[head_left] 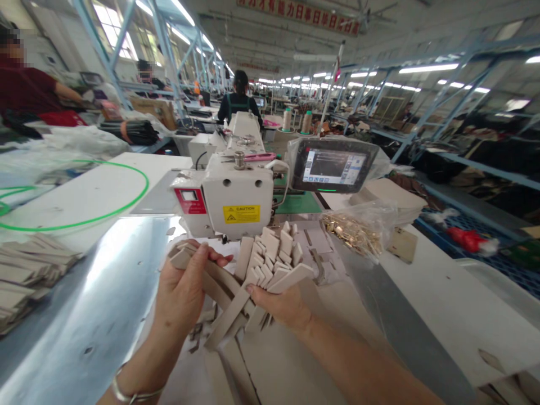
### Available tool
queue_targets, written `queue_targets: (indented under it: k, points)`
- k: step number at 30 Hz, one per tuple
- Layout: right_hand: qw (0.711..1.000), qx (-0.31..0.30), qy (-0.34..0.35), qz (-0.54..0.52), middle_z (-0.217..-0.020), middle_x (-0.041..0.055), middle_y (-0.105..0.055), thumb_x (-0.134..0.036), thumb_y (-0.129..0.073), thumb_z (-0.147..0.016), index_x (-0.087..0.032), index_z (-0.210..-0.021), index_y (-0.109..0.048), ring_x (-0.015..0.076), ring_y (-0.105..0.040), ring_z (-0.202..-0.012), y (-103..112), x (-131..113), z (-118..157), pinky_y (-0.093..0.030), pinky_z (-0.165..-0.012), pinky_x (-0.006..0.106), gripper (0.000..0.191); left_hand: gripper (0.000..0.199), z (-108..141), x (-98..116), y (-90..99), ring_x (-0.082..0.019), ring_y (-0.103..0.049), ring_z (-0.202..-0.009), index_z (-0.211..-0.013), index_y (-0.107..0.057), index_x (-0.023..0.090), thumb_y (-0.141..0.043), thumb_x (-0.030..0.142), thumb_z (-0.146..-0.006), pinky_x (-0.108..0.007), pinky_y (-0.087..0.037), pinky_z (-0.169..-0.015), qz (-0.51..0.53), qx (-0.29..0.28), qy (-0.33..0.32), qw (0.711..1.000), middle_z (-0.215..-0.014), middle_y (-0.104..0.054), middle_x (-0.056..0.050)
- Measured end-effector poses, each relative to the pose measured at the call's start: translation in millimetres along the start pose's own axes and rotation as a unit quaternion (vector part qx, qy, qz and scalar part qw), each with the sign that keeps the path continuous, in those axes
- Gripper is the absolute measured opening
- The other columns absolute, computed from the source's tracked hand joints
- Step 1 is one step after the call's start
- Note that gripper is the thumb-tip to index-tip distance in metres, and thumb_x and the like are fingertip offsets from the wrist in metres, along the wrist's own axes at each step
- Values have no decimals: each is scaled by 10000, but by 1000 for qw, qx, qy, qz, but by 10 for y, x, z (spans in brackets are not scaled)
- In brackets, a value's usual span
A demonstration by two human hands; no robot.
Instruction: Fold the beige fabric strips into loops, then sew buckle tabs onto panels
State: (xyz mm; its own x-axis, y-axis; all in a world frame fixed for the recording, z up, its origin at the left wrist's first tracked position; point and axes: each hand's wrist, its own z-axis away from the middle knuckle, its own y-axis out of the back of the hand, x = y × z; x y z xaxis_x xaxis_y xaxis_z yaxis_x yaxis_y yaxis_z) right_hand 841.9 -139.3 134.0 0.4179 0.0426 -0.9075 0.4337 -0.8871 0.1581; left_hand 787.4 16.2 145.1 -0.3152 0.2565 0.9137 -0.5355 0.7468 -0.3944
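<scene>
1. The left hand (181,287) is closed, thumb against fingers, pinching the far ends of a few curved beige strips (217,287); their long axis runs from far left to near right, toward the right hand.

2. The right hand (284,306) lies lower and to the right, its thumb pressed on a straight beige strip (230,319) that slants from near left to far right (its fingers are mostly hidden underneath, so I cannot tell how many pieces they grip).

3. The two sets of strips meet at an angle between the hands, the curved ones on the left.

4. A cluster of angled strip ends (270,250) fans out just beyond the right thumb, so the right hand is the nearer one; the left hand is apart from it, to its left.

5. Beyond the hands stands the sewing machine head (236,197), with the touchscreen panel (331,167) farther right.

6. A clear bag of gold-coloured metal fittings (356,230) lies to the right of the strip ends, and a separate strip stack (31,270) sits far to the left.
</scene>
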Motion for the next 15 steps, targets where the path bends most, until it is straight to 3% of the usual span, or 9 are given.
queue_targets:
  k: [3, 7, 11, 15]
  points:
    - [1000, -18, 5, -8, -1040, -33, -792, -280, -602, -723, -264, -1010, -780, 226, -753, -1009, -1, -1, 8, -549, -1032, 326, 339, 319, 0, -15, 25, -152, -664, -718, -925, -535, 221, -765, 424, -837, -324, -605, -716, -22, -39, 37, 998, -753, -643, 38]
    - [1000, -3, 4, -7, -1067, 23, -788, -314, -621, -729, -212, -1044, -768, 246, -752, -1015, 4, 35, 33, -562, -1014, 347, 362, 308, -41, 70, 37, -130, -615, -649, -923, -530, 226, -775, 390, -832, -332, -603, -702, -18, -18, -9, 1000, -696, -624, 54]
    - [1000, 11, -14, 3, -1028, 45, -789, -344, -652, -730, -204, -1032, -749, 263, -745, -1022, 29, 81, 56, -553, -1028, 379, 347, 180, -77, 414, 77, -74, -553, -628, -867, -539, 208, -698, 284, -902, -340, -547, -735, 0, 44, -91, 995, -673, -580, 85]
    - [1000, 10, -24, 11, -918, 58, -784, -372, -657, -741, -198, -1023, -744, 262, -749, -968, 44, 128, 65, -576, -982, 395, 342, 180, -38, 813, 154, -35, -505, -619, -806, -509, 188, -600, 153, -957, -327, -473, -693, -60, 90, -169, 980, -654, -547, 109]
